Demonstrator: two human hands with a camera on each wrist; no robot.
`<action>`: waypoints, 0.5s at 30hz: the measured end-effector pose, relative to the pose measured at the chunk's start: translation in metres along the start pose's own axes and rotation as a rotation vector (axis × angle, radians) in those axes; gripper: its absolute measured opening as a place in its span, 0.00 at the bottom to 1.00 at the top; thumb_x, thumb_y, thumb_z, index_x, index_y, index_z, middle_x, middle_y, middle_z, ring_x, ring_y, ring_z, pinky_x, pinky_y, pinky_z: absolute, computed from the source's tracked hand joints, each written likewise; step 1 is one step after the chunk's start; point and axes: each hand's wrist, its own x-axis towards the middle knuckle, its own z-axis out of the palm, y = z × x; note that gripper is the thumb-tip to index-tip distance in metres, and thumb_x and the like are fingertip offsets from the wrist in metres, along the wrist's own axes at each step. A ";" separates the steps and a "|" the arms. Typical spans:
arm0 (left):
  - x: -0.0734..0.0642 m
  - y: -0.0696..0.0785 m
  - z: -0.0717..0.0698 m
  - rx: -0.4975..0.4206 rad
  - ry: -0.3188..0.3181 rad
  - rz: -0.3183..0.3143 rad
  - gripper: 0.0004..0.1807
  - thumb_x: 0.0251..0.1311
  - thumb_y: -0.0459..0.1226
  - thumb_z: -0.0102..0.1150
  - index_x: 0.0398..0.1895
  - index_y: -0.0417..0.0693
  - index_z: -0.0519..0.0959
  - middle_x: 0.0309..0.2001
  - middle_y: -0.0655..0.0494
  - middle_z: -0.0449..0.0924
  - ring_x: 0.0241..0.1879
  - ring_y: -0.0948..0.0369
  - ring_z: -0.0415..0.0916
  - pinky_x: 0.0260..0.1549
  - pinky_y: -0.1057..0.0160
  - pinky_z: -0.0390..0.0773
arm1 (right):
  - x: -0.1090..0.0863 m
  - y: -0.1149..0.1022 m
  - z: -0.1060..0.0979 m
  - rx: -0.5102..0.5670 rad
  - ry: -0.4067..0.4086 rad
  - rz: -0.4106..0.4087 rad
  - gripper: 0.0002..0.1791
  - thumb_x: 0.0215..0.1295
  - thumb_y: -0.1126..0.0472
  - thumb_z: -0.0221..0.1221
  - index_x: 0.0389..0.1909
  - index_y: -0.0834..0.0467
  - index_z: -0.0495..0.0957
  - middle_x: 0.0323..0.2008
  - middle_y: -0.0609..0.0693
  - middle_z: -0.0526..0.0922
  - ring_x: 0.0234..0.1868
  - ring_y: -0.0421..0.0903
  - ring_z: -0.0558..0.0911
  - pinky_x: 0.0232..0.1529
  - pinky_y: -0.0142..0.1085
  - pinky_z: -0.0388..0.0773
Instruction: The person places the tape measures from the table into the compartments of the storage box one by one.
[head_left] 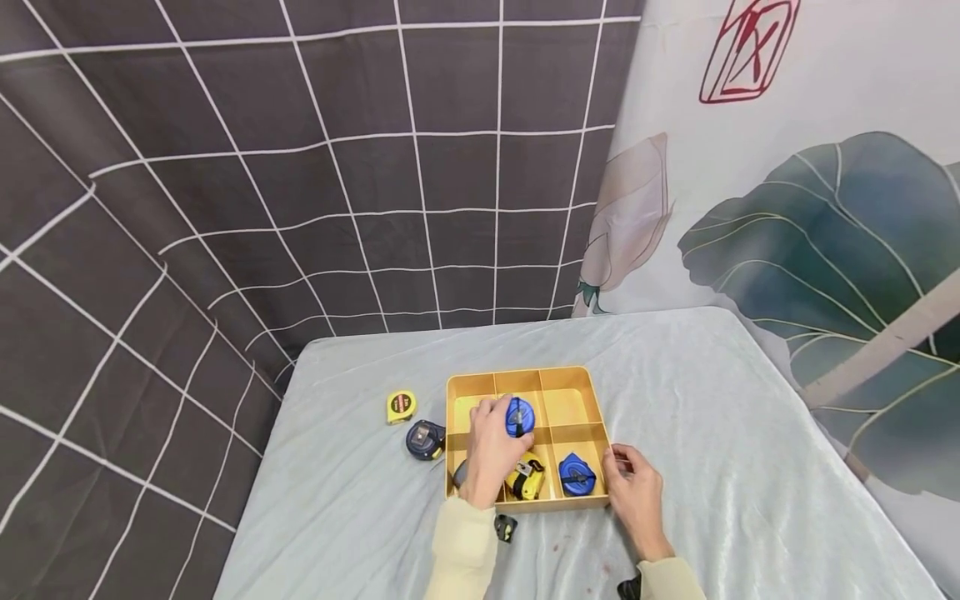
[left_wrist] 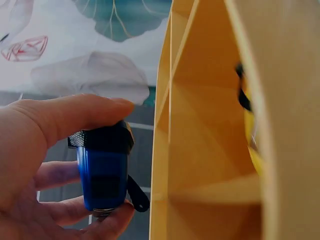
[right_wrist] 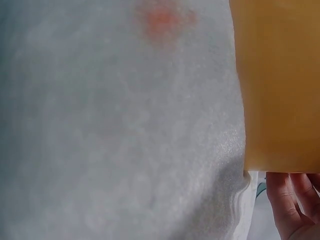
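Observation:
My left hand [head_left: 491, 450] holds a blue tape measure [head_left: 519, 416] with a black strap, above the middle of a yellow compartment box [head_left: 592, 395]. In the left wrist view, thumb and fingers grip the tape measure [left_wrist: 104, 170] on opposite sides, beside the box [left_wrist: 200, 120]. My right hand [head_left: 637, 498] holds the box's right edge near the front corner; the right wrist view shows fingers [right_wrist: 282, 200] against that edge. Inside the front compartments lie a second blue tape measure [head_left: 577, 475], a yellow and black one [head_left: 527, 477] and a grey thing [head_left: 460, 473], partly hidden by my left hand.
Left of the box, a small yellow tape measure [head_left: 401, 406] and a dark blue one [head_left: 425, 439] lie on the cloth-covered table [head_left: 345, 500]. A small black thing [head_left: 506, 527] lies before the box's front wall. Curtains hang behind the table.

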 end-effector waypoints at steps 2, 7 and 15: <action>0.006 0.009 0.006 0.008 -0.020 0.024 0.35 0.39 0.41 0.71 0.56 0.48 0.73 0.48 0.51 0.72 0.46 0.54 0.66 0.40 0.55 0.75 | 0.001 0.000 0.000 0.003 0.007 0.001 0.04 0.55 0.63 0.60 0.31 0.58 0.82 0.25 0.50 0.83 0.25 0.36 0.77 0.27 0.20 0.69; 0.015 0.026 0.023 0.035 -0.071 0.073 0.32 0.40 0.40 0.70 0.55 0.50 0.74 0.46 0.51 0.72 0.46 0.55 0.65 0.37 0.57 0.74 | 0.001 0.001 -0.001 0.006 0.002 0.016 0.04 0.55 0.63 0.60 0.31 0.58 0.82 0.25 0.50 0.83 0.25 0.36 0.78 0.27 0.20 0.69; 0.027 0.042 0.052 0.116 -0.126 0.126 0.31 0.41 0.41 0.70 0.54 0.50 0.75 0.48 0.51 0.73 0.46 0.55 0.68 0.38 0.59 0.76 | -0.001 0.001 0.000 0.013 0.001 0.034 0.03 0.55 0.63 0.61 0.30 0.58 0.82 0.24 0.48 0.83 0.25 0.35 0.78 0.27 0.19 0.69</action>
